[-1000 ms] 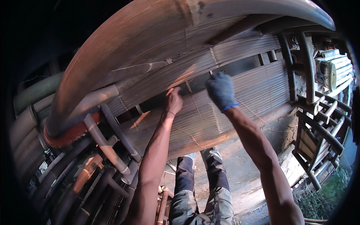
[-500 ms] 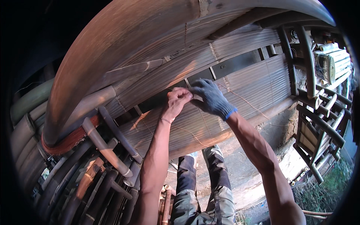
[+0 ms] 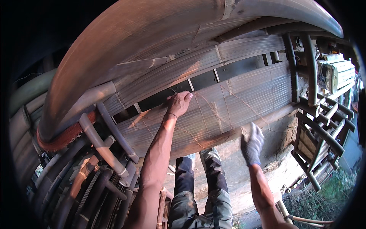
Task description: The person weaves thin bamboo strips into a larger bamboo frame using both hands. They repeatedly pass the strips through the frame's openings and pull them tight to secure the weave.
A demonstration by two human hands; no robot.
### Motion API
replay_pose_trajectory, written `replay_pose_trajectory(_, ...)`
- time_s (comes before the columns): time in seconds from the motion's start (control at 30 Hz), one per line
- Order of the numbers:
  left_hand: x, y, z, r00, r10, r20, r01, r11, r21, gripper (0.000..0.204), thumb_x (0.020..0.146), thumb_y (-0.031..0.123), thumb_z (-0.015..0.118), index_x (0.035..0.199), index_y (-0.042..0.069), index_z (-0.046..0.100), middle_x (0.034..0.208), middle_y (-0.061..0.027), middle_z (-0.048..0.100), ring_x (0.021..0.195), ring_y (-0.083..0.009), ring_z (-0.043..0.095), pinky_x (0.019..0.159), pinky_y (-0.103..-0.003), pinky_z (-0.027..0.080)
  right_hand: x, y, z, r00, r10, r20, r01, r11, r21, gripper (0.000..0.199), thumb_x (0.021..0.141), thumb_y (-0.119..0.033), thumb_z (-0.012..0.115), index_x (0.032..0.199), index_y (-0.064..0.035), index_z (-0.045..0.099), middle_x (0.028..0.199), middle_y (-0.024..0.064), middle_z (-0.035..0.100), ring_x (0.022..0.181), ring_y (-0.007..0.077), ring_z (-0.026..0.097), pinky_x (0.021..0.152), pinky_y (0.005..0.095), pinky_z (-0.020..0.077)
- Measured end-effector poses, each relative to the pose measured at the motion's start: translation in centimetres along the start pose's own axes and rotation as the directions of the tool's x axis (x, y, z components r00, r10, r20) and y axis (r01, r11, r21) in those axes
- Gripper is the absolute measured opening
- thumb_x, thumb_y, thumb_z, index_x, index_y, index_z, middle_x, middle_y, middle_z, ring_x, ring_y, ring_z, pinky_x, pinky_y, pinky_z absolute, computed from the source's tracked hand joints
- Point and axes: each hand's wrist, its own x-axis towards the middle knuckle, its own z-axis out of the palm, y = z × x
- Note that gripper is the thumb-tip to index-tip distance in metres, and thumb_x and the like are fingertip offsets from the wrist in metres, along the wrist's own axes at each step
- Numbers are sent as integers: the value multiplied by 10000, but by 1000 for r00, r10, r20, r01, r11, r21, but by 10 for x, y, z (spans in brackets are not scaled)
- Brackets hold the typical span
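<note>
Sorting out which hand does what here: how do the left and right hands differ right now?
The left hand is bare; the right hand wears a grey glove. The left is raised to the top edge of the slat panel, fingers curled there; the right hangs lower, by the beam under the panel, fingers loosely open. Both reach toward the same bamboo frame.

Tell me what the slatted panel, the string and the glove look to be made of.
Slatted panel: thin split bamboo strips, dry and matte tan, judging by the fine parallel ribs.
String: thin brownish twine or fibre; too fine to tell.
Glove on the right hand: knitted fabric, grey-white, going by its soft, dull surface.
</note>
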Motion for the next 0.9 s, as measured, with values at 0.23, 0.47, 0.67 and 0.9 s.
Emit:
replay_pose_trajectory(0.23,-2,8,18,959,68,-277,-58,997,42,200,951,359,594,935,201,716,905,-13,715,936,-280,604,855,-484,360,100,-161,70,949,-310,58,312,950,-32,279,867,-243,662,1049,-50,575,1082,170,628,1044,373,609,879,453,488)
replay_pose_trajectory(0.47,2,10,19,979,-97,-177,108,992,57,300,930,408,603,1134,193,656,1138,-63,618,1101,-323,555,940,-581,370,114,-143,59,816,-156,557,-22,954,300,232,922,-232,610,958,-8,655,1022,224,680,713,366,692,611,432,576)
replay_pose_trajectory(0.67,4,9,13,996,-53,-78,58,996,65,271,952,422,561,1044,206,697,1119,-54,598,1102,-317,539,914,-598,373,113,-132,-46,896,-346,277,28,668,743,360,986,-327,569,916,6,686,1079,167,716,929,217,681,866,419,557)
replay_pose_trajectory(0.9,2,3,10,996,-61,-70,68,992,102,281,965,435,545,983,204,704,1106,-50,595,1089,-320,539,894,-602,381,148,-116,-88,893,-413,177,165,667,726,314,985,-229,501,777,-54,658,994,201,711,871,284,711,838,447,540)
